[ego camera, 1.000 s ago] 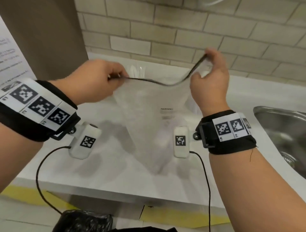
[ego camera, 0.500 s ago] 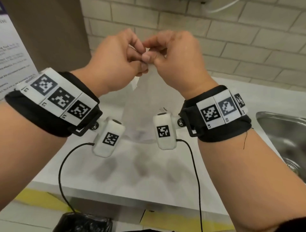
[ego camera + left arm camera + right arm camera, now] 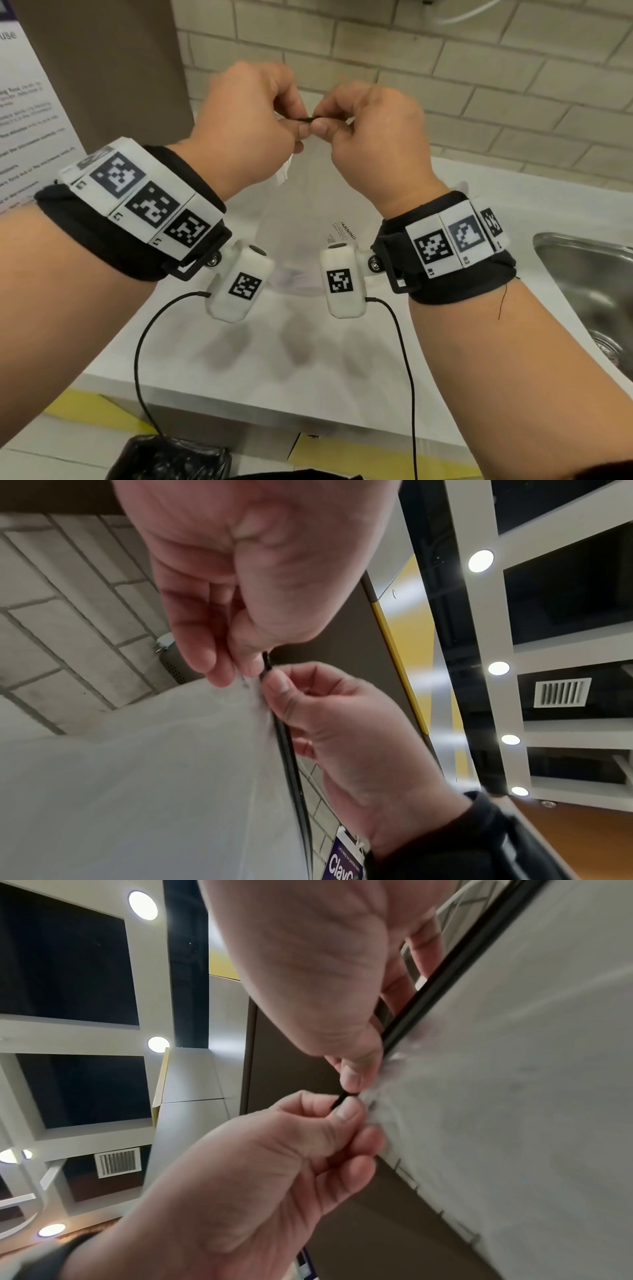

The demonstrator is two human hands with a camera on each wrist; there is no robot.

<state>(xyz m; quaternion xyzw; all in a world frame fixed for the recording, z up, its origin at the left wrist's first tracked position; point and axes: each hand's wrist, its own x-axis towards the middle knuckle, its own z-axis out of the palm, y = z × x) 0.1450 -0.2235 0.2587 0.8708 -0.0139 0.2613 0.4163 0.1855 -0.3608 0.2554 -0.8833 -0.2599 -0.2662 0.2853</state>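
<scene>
A frosted, see-through plastic bag (image 3: pixel 315 205) with a black strip (image 3: pixel 308 119) along its top edge hangs above the white counter. My left hand (image 3: pixel 291 125) and right hand (image 3: pixel 327 127) meet at chest height, thumbs and fingers pinching the strip at the same spot. In the left wrist view my left hand (image 3: pixel 240 656) pinches the strip (image 3: pixel 287 750) from above, the bag (image 3: pixel 154 777) hanging below. The right wrist view shows my right hand (image 3: pixel 352 1074) gripping the strip (image 3: pixel 445 988) beside the bag (image 3: pixel 514 1110). The bag's lower end is hidden behind my wrists.
A white counter (image 3: pixel 274 359) runs below my hands, with a steel sink (image 3: pixel 589 281) at its right. A black bin bag (image 3: pixel 171 459) sits under the counter's front edge. A brick wall (image 3: pixel 479 85) stands behind, with a brown panel (image 3: pixel 102 68) at the left.
A second ago my hands held the bag's top stretched wide apart. They came together and rose, and both now pinch the black strip at one point.
</scene>
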